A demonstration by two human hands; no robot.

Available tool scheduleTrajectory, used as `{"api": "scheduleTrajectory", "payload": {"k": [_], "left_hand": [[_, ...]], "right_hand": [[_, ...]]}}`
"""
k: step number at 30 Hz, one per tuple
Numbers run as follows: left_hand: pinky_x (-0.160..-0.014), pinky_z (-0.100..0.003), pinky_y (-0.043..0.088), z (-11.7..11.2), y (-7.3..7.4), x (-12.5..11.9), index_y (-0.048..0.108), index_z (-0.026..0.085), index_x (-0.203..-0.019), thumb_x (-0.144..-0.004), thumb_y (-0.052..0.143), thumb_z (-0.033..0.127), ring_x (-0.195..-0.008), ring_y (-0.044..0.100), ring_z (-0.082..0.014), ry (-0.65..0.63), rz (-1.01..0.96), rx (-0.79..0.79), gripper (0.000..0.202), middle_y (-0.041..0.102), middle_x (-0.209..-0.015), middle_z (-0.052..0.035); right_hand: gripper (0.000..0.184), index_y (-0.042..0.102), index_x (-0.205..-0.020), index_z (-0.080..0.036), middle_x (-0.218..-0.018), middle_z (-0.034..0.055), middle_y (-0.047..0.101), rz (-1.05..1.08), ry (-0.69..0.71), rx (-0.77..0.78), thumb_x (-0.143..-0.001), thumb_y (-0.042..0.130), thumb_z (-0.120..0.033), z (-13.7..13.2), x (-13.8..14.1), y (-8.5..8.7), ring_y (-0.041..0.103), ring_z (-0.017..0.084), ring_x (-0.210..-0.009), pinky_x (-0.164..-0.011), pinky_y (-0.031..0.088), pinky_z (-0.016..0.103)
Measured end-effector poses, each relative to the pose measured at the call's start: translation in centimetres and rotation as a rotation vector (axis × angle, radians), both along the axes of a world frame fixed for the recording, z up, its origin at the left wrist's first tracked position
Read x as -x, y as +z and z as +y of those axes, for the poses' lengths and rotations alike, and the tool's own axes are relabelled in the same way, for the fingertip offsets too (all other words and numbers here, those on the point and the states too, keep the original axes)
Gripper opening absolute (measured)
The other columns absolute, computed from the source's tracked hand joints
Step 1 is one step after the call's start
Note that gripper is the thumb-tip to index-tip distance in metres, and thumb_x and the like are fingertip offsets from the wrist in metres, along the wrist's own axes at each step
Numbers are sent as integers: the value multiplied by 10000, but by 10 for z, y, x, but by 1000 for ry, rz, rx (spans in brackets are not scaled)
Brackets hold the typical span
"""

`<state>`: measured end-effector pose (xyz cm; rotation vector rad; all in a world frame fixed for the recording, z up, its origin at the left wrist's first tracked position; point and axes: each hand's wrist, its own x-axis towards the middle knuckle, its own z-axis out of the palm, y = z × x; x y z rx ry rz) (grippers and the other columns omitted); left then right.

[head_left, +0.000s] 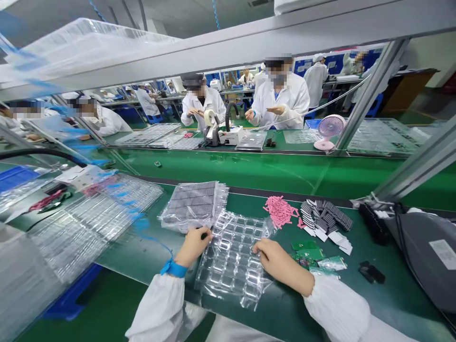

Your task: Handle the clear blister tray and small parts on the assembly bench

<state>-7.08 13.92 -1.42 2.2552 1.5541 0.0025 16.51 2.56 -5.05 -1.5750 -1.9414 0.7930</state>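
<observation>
A clear plastic blister tray [231, 254] with rows of square pockets lies on the green bench in front of me, with loose clear film around its edges. My left hand [194, 246], a blue band at its wrist, is closed with finger and thumb at the tray's upper left edge. Across from it, my right hand [276, 261] has its fingers curled on the tray's right side. Just beyond the tray sits a bagged stack of dark strips [192, 202]. Green circuit boards [308, 251] lie beside my right forearm.
Pink strips [280, 211] and black-and-white pieces [324, 216] are heaped at the back right. Small black parts [371, 272] lie farther right, near a grey bag [431, 247]. More clear trays [89, 213] cover the left. Co-workers [281, 95] work across the green belt [249, 166].
</observation>
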Motion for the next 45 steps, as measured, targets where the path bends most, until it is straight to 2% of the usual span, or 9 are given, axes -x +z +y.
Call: {"api": "scheduleTrajectory", "payload": {"k": [4, 10, 14, 20, 24, 27, 30, 37, 45], "left_hand": [[-778, -381, 521, 6, 1, 8, 616, 131, -940, -867, 525, 334, -861, 628, -174, 14, -35, 18, 234, 658, -943, -37], [-643, -305, 510, -32, 5, 18, 590, 129, -892, -904, 454, 339, -664, 598, -119, 106, -36, -44, 250, 624, -756, 0], [-710, -321, 507, -44, -5, 21, 579, 131, -889, -905, 453, 271, -772, 608, -133, 124, -7, -128, 189, 636, -891, -27], [-709, -427, 473, -54, -5, 13, 568, 113, -892, -871, 442, 247, -857, 585, -274, 146, 119, -311, 185, 587, -901, -138], [-860, -463, 441, -99, 0, -11, 584, 208, -915, -832, 522, 270, -902, 573, -245, -134, 36, -329, 122, 604, -943, -77], [-1001, -505, 363, -138, -13, -36, 603, 276, -767, -738, 651, 236, -833, 591, -177, -393, -42, -273, 69, 626, -819, 44], [-957, -572, 383, -160, -29, -50, 597, 233, -742, -775, 598, 169, -800, 597, -193, -427, -53, -311, 72, 635, -782, 15], [-843, -573, 455, -160, -35, -42, 594, 209, -788, -822, 503, 128, -767, 587, -207, -446, -47, -411, 126, 608, -769, -22], [-907, -629, 405, -161, -37, -36, 616, 277, -967, -741, 635, 170, -947, 574, -268, -561, 1, -472, 251, 626, -935, -46]], "right_hand": [[140, 605, -903, -140, -912, 19, 626, -15, 13, -15, -906, 558, -272, 10, 7, -2, 612, 150, -838, -767, 518, 350], [81, 594, -890, -143, -891, 9, 605, -75, 3, -28, -914, 524, -176, -16, 6, 8, 598, 130, -803, -734, 517, 311], [75, 599, -907, -147, -892, 4, 603, -190, 11, -5, -899, 527, -126, -28, 4, 1, 593, 122, -789, -718, 514, 293], [98, 633, -787, -131, -989, 141, 603, -420, -55, -16, -794, 580, -48, -46, 2, -3, 535, 279, -966, -868, 405, 530], [235, 627, -988, -183, -1216, 163, 515, -414, -33, -88, -791, 560, -74, -74, -1, 5, 451, 335, -1106, -968, 277, 611], [196, 620, -961, -241, -1079, 71, 592, -381, 42, -111, -819, 560, -120, -92, 2, 0, 514, 249, -1020, -1006, 272, 575], [88, 631, -884, -246, -980, 37, 626, -376, 81, -124, -836, 594, -182, -102, 7, -12, 553, 217, -943, -1018, 267, 579], [378, 565, -1120, -293, -972, 53, 607, -410, 49, -148, -775, 700, -366, -106, 15, -21, 547, 250, -945, -990, 290, 619], [77, 635, -857, -218, -1023, 75, 581, -408, 116, -176, -861, 565, -186, -99, 17, -24, 528, 223, -1022, -1030, 295, 527]]}}
